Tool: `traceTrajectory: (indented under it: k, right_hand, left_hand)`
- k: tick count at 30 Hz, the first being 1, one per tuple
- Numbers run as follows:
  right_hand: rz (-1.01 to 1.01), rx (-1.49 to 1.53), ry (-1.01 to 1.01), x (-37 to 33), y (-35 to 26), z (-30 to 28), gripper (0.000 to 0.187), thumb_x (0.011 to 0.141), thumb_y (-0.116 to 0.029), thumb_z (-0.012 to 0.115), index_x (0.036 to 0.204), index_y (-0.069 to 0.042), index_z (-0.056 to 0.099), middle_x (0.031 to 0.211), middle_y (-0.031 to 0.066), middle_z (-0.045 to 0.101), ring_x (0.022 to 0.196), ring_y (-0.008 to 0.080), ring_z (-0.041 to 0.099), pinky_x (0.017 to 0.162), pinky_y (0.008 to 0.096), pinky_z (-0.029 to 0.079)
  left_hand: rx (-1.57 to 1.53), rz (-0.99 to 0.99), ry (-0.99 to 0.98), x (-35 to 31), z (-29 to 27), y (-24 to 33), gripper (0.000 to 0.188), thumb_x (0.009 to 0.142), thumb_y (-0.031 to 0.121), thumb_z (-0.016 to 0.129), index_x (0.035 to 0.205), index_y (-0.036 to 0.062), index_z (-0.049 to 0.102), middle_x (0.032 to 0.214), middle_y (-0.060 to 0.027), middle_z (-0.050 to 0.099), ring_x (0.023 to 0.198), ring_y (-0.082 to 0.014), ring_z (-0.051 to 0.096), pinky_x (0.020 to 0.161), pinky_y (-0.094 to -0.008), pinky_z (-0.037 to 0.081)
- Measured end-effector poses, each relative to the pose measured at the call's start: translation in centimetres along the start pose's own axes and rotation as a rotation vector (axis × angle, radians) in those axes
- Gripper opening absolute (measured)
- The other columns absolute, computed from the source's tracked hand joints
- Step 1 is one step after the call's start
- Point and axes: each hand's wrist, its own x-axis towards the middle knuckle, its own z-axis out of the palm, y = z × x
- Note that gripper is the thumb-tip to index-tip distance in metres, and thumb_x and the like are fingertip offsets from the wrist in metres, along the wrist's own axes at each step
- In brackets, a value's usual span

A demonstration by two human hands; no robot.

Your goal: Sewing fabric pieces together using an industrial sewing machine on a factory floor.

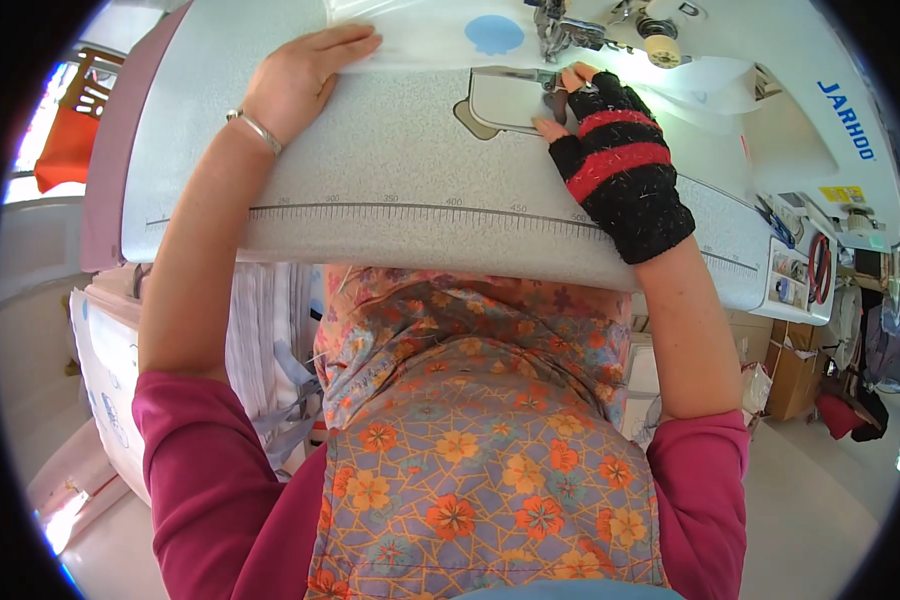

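White fabric piece (425, 40), pale blue round print, flat on far side of speckled grey table, edge running right under sewing machine needle area; thin, possibly translucent; near edge straight, left part pinned flat.

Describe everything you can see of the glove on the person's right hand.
The glove is fingerless and knitted, fuzzy black with two red bands across the back of the hand and pale lint caught in it. It runs from the knuckles to past the wrist, where its cuff ends on the bare forearm. The bare fingertips stick out and press the white cloth on the sewing table, beside the machine's needle.
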Motion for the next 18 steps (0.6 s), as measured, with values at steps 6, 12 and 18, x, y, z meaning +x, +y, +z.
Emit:
traceTrajectory:
  k: [6, 12, 18]
  right_hand:
    - [-0.06, -0.015, -0.044, 0.3, 1.7, 0.0, 0.056, 0.082, -0.036, 0.065, 0.127, -0.005, 0.051, 0.13, 0.0155, 0.051, 0.116, 0.0327, 0.051, 0.099, 0.0412, 0.04]
    - [-0.08, 0.012, -0.063, 1.5, 2.6, -0.3, 0.056, 0.083, -0.035, 0.065, 0.127, -0.005, 0.05, 0.131, 0.0153, 0.05, 0.114, 0.0316, 0.053, 0.098, 0.0411, 0.041]
    - [-0.087, 0.091, 0.117, 0.5, 3.2, 0.3, 0.038, 0.081, -0.021, 0.063, 0.115, -0.006, 0.059, 0.116, 0.0132, 0.06, 0.107, 0.0321, 0.057, 0.094, 0.04, 0.044]
  left_hand:
    - [0.119, -0.041, -0.03, -2.1, -0.6, 3.3, 0.046, 0.078, -0.001, 0.056, 0.122, 0.0143, 0.06, 0.126, -0.0047, 0.059, 0.114, -0.0244, 0.057, 0.099, -0.0344, 0.046]
    - [0.283, -0.046, -0.01, -2.8, -1.5, 6.9, 0.035, 0.081, 0.009, 0.054, 0.115, 0.0049, 0.06, 0.12, -0.011, 0.062, 0.106, -0.0243, 0.061, 0.091, -0.0342, 0.05]
    - [0.219, -0.05, -0.329, -2.2, -4.9, 18.9, 0.017, 0.076, 0.013, 0.057, 0.088, 0.0005, 0.061, 0.081, -0.0102, 0.064, 0.072, -0.0203, 0.065, 0.068, -0.0361, 0.052]
